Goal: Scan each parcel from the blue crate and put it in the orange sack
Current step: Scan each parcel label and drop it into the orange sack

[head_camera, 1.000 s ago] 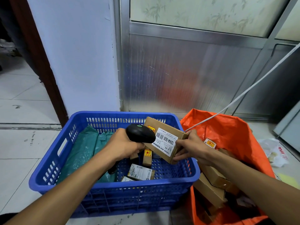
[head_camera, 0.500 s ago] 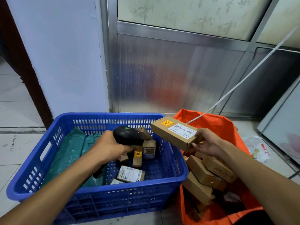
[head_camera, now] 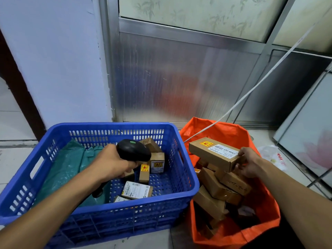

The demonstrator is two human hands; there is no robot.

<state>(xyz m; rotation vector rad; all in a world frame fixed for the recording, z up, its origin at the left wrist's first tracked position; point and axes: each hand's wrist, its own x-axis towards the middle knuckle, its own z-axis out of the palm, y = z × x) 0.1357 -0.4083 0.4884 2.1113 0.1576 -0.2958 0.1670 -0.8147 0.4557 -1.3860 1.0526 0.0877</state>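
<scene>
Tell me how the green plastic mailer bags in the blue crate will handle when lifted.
The green mailer bags look soft and crumpled, so they will likely flop and sag. Their glossy film may be slippery. Weight cannot be judged.

A small parcel-sorting spot, set up on a tiled floor in a corner indoors. It shows in the blue crate of labelled cardboard boxes, the handheld barcode scanner and the orange sack of parcels, beside a white wall and an aluminium-framed partition.
</scene>
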